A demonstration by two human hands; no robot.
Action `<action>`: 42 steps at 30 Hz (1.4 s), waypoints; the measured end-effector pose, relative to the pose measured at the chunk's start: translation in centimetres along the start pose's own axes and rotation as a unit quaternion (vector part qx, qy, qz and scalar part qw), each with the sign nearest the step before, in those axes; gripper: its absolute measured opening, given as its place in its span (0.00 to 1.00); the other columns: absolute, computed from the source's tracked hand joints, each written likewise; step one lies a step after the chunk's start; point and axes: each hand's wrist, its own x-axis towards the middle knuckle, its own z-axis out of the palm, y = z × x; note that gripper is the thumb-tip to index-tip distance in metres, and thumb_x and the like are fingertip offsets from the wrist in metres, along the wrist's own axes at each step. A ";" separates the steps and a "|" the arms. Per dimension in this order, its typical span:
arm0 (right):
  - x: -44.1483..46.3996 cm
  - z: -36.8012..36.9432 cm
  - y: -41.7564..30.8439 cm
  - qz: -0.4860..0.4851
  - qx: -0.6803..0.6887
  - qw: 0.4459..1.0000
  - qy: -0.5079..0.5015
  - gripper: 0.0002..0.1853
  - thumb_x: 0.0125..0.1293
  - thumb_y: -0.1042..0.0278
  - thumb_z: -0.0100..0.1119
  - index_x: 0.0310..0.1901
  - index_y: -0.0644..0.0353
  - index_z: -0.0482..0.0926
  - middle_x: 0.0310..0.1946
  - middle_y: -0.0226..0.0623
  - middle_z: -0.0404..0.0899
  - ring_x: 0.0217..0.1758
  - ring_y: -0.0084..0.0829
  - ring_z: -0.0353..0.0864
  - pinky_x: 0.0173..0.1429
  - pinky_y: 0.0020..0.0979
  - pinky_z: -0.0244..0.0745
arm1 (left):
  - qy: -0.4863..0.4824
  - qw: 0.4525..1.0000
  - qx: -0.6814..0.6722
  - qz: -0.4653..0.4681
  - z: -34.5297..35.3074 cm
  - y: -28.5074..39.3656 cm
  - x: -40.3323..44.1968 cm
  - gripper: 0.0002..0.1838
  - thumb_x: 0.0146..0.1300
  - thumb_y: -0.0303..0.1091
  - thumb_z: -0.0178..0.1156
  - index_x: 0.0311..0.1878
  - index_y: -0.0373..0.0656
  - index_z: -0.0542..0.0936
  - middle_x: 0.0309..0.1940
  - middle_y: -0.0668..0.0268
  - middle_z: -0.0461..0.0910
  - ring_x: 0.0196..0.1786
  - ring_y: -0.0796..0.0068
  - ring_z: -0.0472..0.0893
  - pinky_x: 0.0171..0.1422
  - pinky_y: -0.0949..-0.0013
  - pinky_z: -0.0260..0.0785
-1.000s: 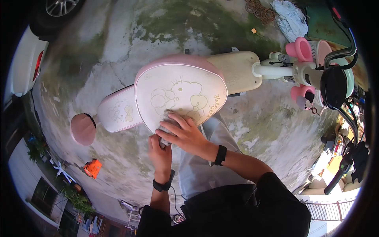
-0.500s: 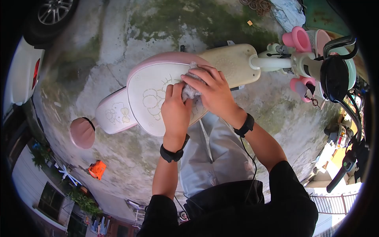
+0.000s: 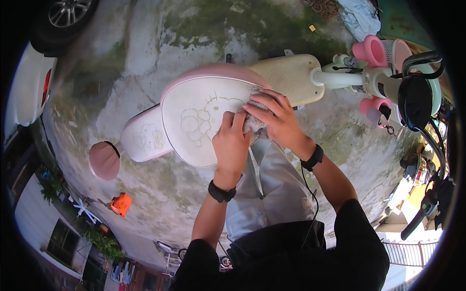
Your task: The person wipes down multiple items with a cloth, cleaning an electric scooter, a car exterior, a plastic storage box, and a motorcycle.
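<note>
Apparently mid-wipe, both hands [image 3: 231, 150] [image 3: 286, 128], half-curled, grip a cloth [image 3: 253, 124] on the seat [image 3: 187, 99]; sliding it needs even pressure.

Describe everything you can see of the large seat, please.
The large seat is rounded, with a smooth, leather-like white top, pale cartoon line art, white piping and pink side. It lies between the small seat and cream footboard. The right hand presses grey cloth near its edge; the left hand touches the cloth.
</note>
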 end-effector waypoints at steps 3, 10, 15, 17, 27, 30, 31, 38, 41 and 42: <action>2.8 -0.1 1.3 0.028 0.022 0.999 0.021 0.32 0.52 0.84 0.58 0.60 0.47 0.83 0.60 0.31 0.76 0.64 0.39 0.74 0.62 0.40 0.72 | 0.028 0.999 0.023 0.018 0.0 0.7 3.4 0.24 0.51 0.25 0.70 0.53 0.48 0.78 0.42 0.62 0.77 0.37 0.54 0.84 0.36 0.56 0.78; -0.2 0.5 -1.6 0.045 -0.019 0.999 0.012 0.33 0.51 0.82 0.59 0.61 0.46 0.82 0.59 0.29 0.76 0.64 0.38 0.73 0.62 0.42 0.71 | -0.011 1.000 0.024 -0.001 -0.2 -0.6 -0.4 0.25 0.51 0.25 0.70 0.55 0.49 0.78 0.41 0.63 0.76 0.35 0.56 0.84 0.36 0.57 0.78; -4.8 2.2 -7.4 0.040 -0.030 0.996 -0.073 0.31 0.53 0.76 0.62 0.61 0.43 0.83 0.60 0.26 0.76 0.67 0.37 0.71 0.60 0.42 0.69 | -0.070 0.997 0.000 -0.027 -1.6 -4.2 -8.3 0.24 0.50 0.24 0.69 0.53 0.49 0.80 0.40 0.65 0.76 0.35 0.58 0.83 0.34 0.58 0.77; -5.5 3.8 -9.6 0.028 -0.010 0.996 -0.084 0.30 0.53 0.74 0.62 0.61 0.43 0.83 0.61 0.25 0.76 0.68 0.36 0.70 0.59 0.41 0.68 | -0.073 0.997 0.008 -0.033 -2.8 -6.4 -10.9 0.24 0.49 0.23 0.68 0.52 0.49 0.80 0.40 0.65 0.76 0.36 0.58 0.83 0.34 0.58 0.77; 7.3 11.6 -13.1 0.034 0.012 0.999 -0.008 0.30 0.51 0.78 0.63 0.60 0.48 0.81 0.59 0.29 0.75 0.67 0.38 0.71 0.57 0.42 0.69 | 0.073 0.997 0.017 -0.028 -10.1 -14.3 -2.8 0.27 0.52 0.20 0.62 0.58 0.51 0.80 0.44 0.61 0.77 0.39 0.50 0.82 0.39 0.52 0.76; 11.5 12.8 -12.7 0.073 -0.033 0.996 0.043 0.31 0.50 0.80 0.63 0.60 0.49 0.80 0.58 0.31 0.75 0.64 0.40 0.72 0.57 0.44 0.69 | 0.088 0.996 0.002 0.014 -11.2 -15.4 3.0 0.27 0.54 0.20 0.63 0.59 0.49 0.79 0.46 0.59 0.78 0.41 0.47 0.82 0.41 0.51 0.76; 12.6 13.1 -12.6 0.077 -0.037 0.995 0.048 0.31 0.50 0.80 0.63 0.60 0.49 0.80 0.58 0.31 0.75 0.64 0.40 0.71 0.58 0.44 0.69 | 0.074 0.997 -0.007 0.029 -11.5 -16.2 4.3 0.26 0.54 0.20 0.63 0.59 0.48 0.79 0.46 0.58 0.78 0.42 0.46 0.82 0.42 0.51 0.76; 11.8 14.0 -15.6 0.071 -0.048 0.996 -0.022 0.35 0.49 0.79 0.60 0.64 0.46 0.79 0.63 0.32 0.73 0.68 0.42 0.69 0.65 0.46 0.67 | 0.051 0.989 -0.130 0.052 -11.5 -20.2 2.0 0.23 0.54 0.15 0.63 0.56 0.40 0.77 0.47 0.51 0.80 0.43 0.43 0.81 0.43 0.50 0.74; 8.7 13.4 -17.2 0.063 -0.054 0.995 -0.054 0.36 0.48 0.77 0.64 0.64 0.44 0.78 0.66 0.30 0.71 0.70 0.42 0.68 0.60 0.46 0.68 | 0.067 0.982 -0.176 0.034 -10.6 -20.3 -1.8 0.21 0.53 0.14 0.62 0.53 0.37 0.76 0.42 0.53 0.79 0.41 0.46 0.81 0.42 0.53 0.74; 7.6 13.1 -17.8 0.060 -0.054 0.995 -0.064 0.37 0.47 0.76 0.66 0.64 0.44 0.78 0.66 0.29 0.70 0.70 0.42 0.67 0.58 0.46 0.68 | 0.055 0.982 -0.183 0.013 -10.5 -20.1 -3.3 0.22 0.53 0.13 0.61 0.53 0.37 0.76 0.42 0.53 0.79 0.40 0.46 0.81 0.42 0.53 0.74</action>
